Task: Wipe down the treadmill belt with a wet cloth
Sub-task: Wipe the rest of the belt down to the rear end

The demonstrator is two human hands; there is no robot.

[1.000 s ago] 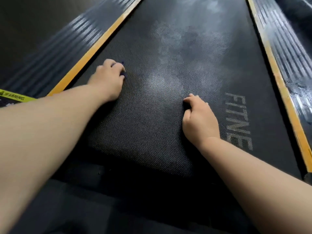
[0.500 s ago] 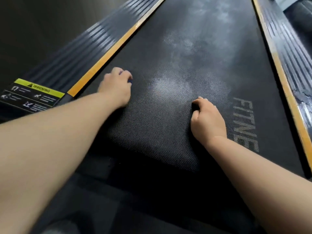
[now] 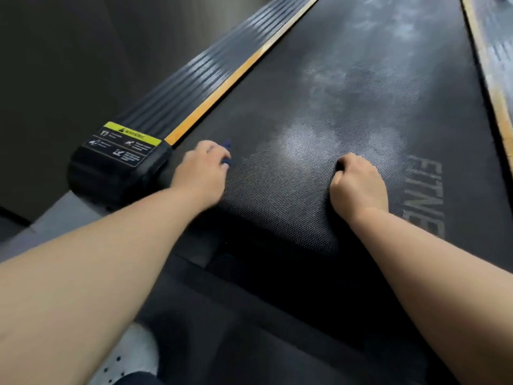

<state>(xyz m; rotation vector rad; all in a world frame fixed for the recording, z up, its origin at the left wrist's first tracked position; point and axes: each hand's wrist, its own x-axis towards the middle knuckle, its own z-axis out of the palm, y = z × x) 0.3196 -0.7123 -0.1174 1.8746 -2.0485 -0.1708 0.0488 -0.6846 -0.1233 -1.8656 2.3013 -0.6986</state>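
Head view looks down along the treadmill belt, a dark woven surface that runs away from the viewer. The warning label, yellow-topped with small white pictograms, sits on the black end cap at the belt's near left corner and serves as the marker for everything else.

Just right of the label, the left hand lies palm down on the belt. Its grip is closed around a dark blue cloth, of which only a small corner pokes out past the fingertips and touches the belt; the hand is motion-blurred. Farther right of the label, well apart from the left hand, the right hand rests on the belt with its fingers curled under into a fist and nothing visible inside that grip.

Between the two hands and beyond them, away from the label, pale dusty patches cloud the belt. Grey lettering is printed on the belt right of the right hand, its end hidden by the forearm. From the label a ribbed side rail stretches away, edged by an orange strip beside the belt. A matching rail borders the belt's far side. Below the label, near the lower edge, a white shoe with small holes shows under the left forearm.
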